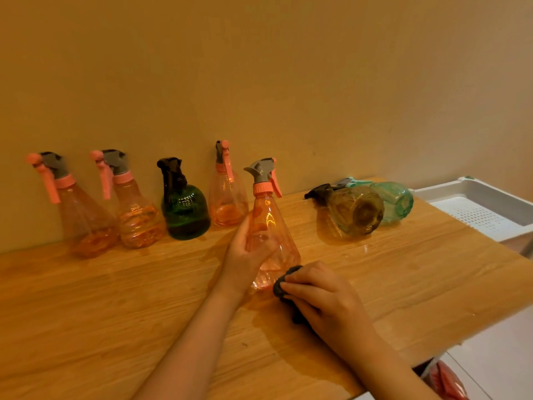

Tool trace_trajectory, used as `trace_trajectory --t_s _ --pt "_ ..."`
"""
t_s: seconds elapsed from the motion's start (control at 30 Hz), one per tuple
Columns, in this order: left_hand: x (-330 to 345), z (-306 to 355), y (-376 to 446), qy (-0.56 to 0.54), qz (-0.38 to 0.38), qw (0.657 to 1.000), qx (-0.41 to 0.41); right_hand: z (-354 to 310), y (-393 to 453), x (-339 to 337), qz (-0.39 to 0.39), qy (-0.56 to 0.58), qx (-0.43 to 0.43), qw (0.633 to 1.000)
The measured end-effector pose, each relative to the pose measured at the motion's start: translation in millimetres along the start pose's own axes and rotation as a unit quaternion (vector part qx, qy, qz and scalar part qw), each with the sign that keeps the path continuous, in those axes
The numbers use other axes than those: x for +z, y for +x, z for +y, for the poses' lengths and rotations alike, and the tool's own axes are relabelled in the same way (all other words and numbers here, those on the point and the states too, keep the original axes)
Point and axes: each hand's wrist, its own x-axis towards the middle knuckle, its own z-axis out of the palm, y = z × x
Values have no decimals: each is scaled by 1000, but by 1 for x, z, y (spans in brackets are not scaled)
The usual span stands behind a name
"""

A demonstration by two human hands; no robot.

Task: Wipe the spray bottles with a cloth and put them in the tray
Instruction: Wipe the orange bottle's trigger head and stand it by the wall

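Note:
My left hand [245, 252] grips a clear orange spray bottle [272, 226] with a grey and pink trigger head, holding it upright on the wooden table [115, 298]. My right hand [320, 295] is closed on a dark grey cloth [284, 281] pressed against the bottle's lower right side. Along the wall stand three more orange bottles [86, 215], [135, 209], [227, 194] and a dark green bottle [184, 206]. A brownish bottle [352, 212] and a pale green bottle [395, 200] lie on their sides to the right. The white tray [490, 197] sits beyond the table's right end.
A tan wall runs close behind the row of bottles. The table's right edge drops off near the white perforated tray. Below the front right corner are white surfaces and something red [447, 382].

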Motion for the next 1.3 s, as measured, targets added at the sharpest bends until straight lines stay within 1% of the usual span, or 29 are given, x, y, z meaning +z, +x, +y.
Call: trace_trajectory --t_s 0.07,0.13,0.27,0.4,0.47,0.57,0.67,0.73,0.8,0.87,0.97,1.07,1.2,1.3 --pt "0 1 0 -9 -3 1000 -8 1 -1 0 -7 -12 5 1000" --pt "-1 3 -1 -1 -2 1000 -11 2 -1 0 4 -29 26 999" --pt "-5 4 -1 -28 -17 999 -19 4 -1 -1 24 -62 69 995" --pt "-4 2 -1 -26 -18 999 -14 4 3 1 34 -35 75 996" --pt "-3 2 -2 -14 -16 1000 -2 5 8 2 48 -15 97 994" --pt "-3 2 -3 2 -31 999 11 8 30 0 63 -17 120 991" --pt "-2 3 -4 9 -39 999 29 14 66 -2 49 -64 119 990" --pt "-2 2 -4 17 -37 998 41 19 89 -4 55 -80 121 988" --pt "-1 2 -5 18 -32 998 43 24 106 -6 76 -69 133 986" --pt "-3 1 -4 12 -23 999 37 27 114 -5 72 -45 148 985" --pt "-3 -1 -4 5 -6 1000 28 26 103 1 53 -24 144 988" --pt "-6 -1 -3 4 23 1000 17 18 73 4 30 -11 128 991" --pt "-4 0 -2 -1 23 1000 11 7 25 -2 23 26 137 990" --pt "-3 1 -1 -7 33 999 14 5 4 1 -7 27 119 992"
